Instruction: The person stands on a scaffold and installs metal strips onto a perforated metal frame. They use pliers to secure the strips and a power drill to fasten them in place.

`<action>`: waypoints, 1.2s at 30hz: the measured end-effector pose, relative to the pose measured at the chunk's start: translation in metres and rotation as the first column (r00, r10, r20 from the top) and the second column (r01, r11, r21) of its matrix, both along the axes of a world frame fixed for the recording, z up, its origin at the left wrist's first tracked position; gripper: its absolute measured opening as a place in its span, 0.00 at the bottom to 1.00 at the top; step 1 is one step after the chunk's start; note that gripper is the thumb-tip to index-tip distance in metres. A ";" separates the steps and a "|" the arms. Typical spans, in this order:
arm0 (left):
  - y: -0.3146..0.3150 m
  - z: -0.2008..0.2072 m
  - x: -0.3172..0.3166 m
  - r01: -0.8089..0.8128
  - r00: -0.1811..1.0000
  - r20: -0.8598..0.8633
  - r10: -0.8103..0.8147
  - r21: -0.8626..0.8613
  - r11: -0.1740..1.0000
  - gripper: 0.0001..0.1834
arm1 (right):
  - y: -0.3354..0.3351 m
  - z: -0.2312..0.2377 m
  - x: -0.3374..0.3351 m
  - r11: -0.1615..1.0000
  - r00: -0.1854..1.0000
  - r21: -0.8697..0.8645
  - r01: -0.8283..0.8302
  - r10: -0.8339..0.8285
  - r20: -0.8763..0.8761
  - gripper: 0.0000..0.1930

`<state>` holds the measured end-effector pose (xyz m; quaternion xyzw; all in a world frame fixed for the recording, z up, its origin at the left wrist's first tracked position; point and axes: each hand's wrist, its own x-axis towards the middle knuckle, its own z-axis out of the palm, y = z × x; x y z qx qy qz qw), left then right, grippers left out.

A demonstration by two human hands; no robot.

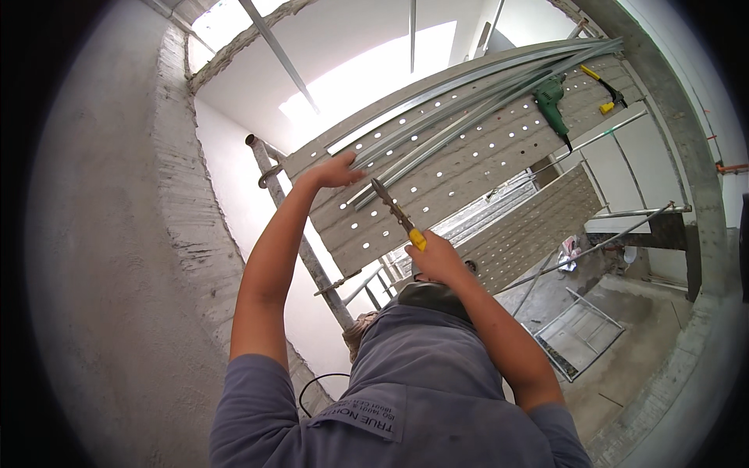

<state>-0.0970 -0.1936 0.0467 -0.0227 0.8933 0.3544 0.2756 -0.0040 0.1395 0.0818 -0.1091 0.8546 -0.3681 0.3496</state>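
Yellow-handled snips [400, 217], silver strips [499, 96], green drill [551, 104]

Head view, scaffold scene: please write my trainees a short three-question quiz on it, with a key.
1. Which hand has the yellow-handled snips in its grip?
2. True or false: the green drill is in the left hand.
3. What is the left hand beside?
A) Coiled rope
B) The ends of long metal strips
C) A wooden ladder

Key:
1. The right hand.
2. False; the drill lies on the platform with holes in it.
3. B.
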 end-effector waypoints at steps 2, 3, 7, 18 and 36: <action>0.000 0.000 -0.007 -0.051 0.989 0.143 0.039 0.079 0.996 0.27 | -0.010 -0.006 -0.012 0.998 1.000 0.051 -0.022 0.022 -0.011 0.24; 0.000 -0.001 -0.007 -0.092 0.984 0.161 0.073 0.112 0.989 0.31 | -0.014 -0.012 -0.017 0.998 1.000 0.058 -0.027 0.028 -0.009 0.24; 0.004 0.002 -0.003 -0.212 0.962 0.218 0.167 0.200 0.957 0.41 | -0.025 -0.020 -0.028 0.997 1.000 0.067 -0.023 0.024 -0.006 0.25; 0.008 0.009 0.000 -0.013 0.986 0.165 -0.006 0.112 0.994 0.37 | -0.039 -0.022 -0.037 0.998 0.999 0.051 0.022 -0.020 -0.039 0.26; 0.012 0.030 -0.001 -0.020 0.994 0.110 0.002 0.161 0.987 0.25 | -0.037 -0.047 -0.033 0.996 0.985 0.024 0.087 -0.082 -0.153 0.25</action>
